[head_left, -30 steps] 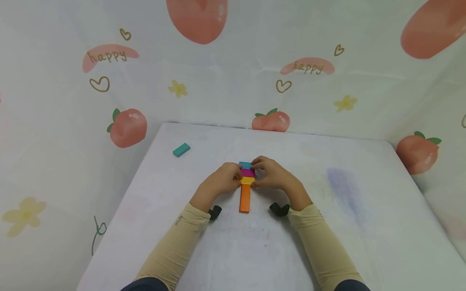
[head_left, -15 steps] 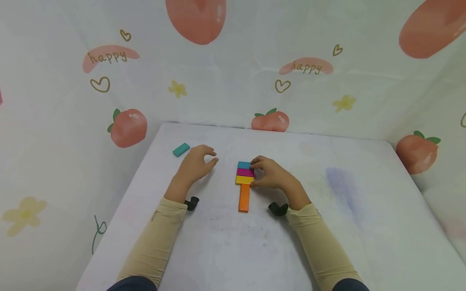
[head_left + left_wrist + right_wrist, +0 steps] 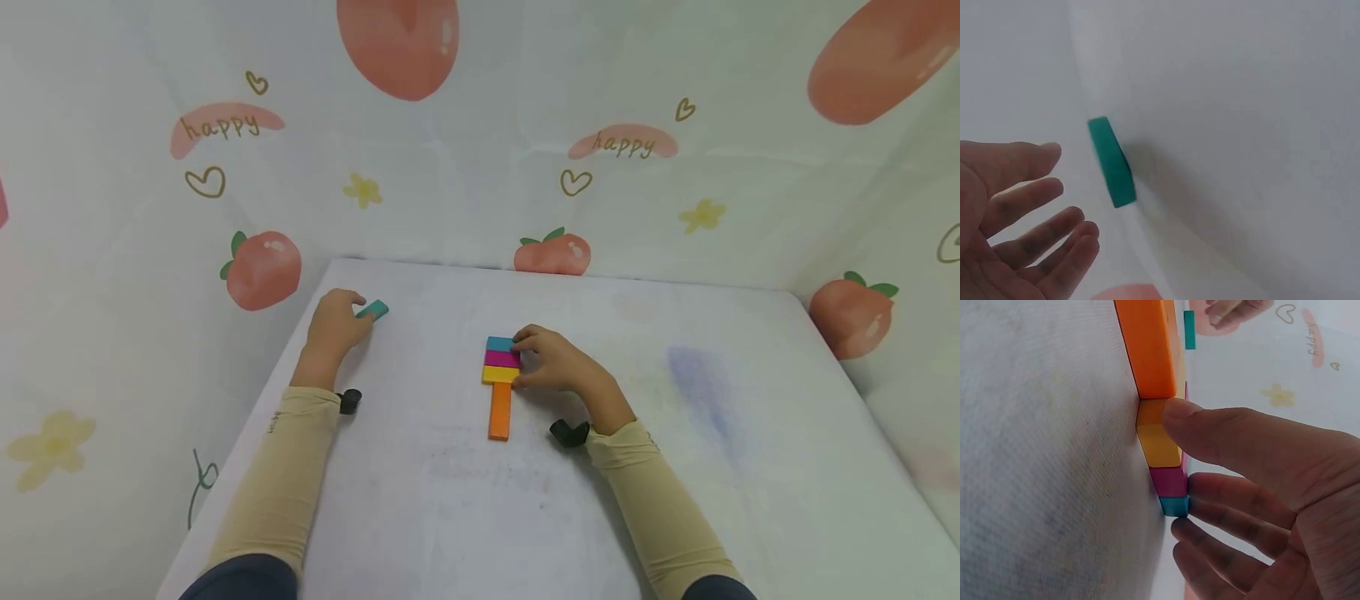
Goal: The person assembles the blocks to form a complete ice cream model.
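My left hand (image 3: 337, 325) is beside a teal block (image 3: 378, 309) at the table's far left. In the left wrist view a gap separates its spread, gently bent fingers (image 3: 1063, 219) from the teal block (image 3: 1112, 161). At the middle, a blue block (image 3: 498, 343), a magenta block (image 3: 501, 359) and a yellow block (image 3: 500, 375) lie edge to edge in a stack. An orange block (image 3: 499, 412) extends lengthwise below them. My right hand (image 3: 555, 360) rests against the stack's right side, thumb (image 3: 1188, 415) touching the yellow block and fingertips by the magenta and blue ends.
The white table (image 3: 420, 500) has its back edge against a hanging cloth (image 3: 465, 167) printed with peaches, hearts and flowers. A bluish smudge (image 3: 701, 387) marks the right side of the table. Dark wrist cameras (image 3: 570, 433) sit by both cuffs.
My left hand has left the stack and moved left and away to the teal block. My right hand stays at the stack's right side. The blocks look unmoved.
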A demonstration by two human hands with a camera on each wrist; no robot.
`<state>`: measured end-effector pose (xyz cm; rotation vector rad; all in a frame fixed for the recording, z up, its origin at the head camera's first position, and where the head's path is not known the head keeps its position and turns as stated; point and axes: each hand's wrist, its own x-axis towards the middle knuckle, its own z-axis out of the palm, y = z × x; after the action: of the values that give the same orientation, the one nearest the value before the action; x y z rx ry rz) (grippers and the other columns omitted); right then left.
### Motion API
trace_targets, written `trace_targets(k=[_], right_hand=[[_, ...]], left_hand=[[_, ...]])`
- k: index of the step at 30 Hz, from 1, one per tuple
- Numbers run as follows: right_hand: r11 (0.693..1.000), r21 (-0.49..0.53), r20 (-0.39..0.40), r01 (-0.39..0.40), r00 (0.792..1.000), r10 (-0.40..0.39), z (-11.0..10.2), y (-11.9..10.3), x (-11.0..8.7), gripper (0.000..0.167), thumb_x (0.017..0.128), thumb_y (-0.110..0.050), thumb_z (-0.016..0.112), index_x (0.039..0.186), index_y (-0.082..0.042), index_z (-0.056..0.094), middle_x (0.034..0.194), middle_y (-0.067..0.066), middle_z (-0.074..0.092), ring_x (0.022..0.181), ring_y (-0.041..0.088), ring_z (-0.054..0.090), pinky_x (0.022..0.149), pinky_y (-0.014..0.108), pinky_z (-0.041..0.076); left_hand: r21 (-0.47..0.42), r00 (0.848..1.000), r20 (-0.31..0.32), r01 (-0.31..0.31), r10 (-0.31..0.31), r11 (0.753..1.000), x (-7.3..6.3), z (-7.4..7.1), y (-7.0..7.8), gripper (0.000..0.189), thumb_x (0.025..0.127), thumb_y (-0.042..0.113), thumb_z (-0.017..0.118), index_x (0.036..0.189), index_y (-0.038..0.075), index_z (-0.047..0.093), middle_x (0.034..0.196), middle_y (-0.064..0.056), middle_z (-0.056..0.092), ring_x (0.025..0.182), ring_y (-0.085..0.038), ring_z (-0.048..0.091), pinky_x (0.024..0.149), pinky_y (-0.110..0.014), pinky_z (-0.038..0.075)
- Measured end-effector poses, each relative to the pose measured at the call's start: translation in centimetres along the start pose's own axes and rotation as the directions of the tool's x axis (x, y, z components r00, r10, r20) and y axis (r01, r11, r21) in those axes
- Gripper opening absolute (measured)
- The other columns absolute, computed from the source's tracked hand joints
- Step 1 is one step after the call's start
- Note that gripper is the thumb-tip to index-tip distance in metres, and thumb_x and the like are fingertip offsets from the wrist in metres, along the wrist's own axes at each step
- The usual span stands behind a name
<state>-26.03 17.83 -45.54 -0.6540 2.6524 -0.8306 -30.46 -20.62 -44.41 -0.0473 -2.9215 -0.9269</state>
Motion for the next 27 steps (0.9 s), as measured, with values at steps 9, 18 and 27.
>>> trace_targets(k=[9,18,27], right_hand=[[1.000,-0.002,-0.003,0.015,1.000,-0.015,0.1,-0.1,-0.2,0.057,0.087,-0.025,0.088,0.136,-0.002,0.070,0.147,0.012,0.058,0.135,0.030,0.055,0.117,0.049,0.050],[1.000,-0.010,-0.001,0.026,1.000,-0.026,0.1,0.1,-0.1,0.057,0.088,-0.026,0.088,0.136,-0.001,0.070,0.147,0.012,0.058,0.135,0.030,0.055,0.118,0.049,0.049],[0.999,-0.016,0.002,0.028,1.000,-0.028,0.0,0.2,-0.1,0.056,0.088,-0.025,0.087,0.136,-0.001,0.070,0.147,0.012,0.058,0.136,0.030,0.055,0.118,0.048,0.049]], left_hand=[[-0.001,0.999,0.037,0.039,-0.039,0.999,0.7,0.4,-1.4,0.042,0.101,0.010,0.062,0.135,-0.014,0.062,0.140,-0.035,0.059,0.137,-0.051,0.053,0.118,-0.063,0.043],[0.001,0.997,0.062,0.048,-0.048,0.999,1.0,0.6,-1.3,0.036,0.100,0.004,0.061,0.130,-0.016,0.064,0.135,-0.036,0.062,0.131,-0.051,0.058,0.114,-0.063,0.047],[0.026,0.993,0.109,0.036,-0.038,0.999,1.4,0.8,-0.7,0.036,0.099,0.002,0.061,0.129,-0.019,0.063,0.131,-0.038,0.063,0.125,-0.051,0.061,0.110,-0.062,0.050]])
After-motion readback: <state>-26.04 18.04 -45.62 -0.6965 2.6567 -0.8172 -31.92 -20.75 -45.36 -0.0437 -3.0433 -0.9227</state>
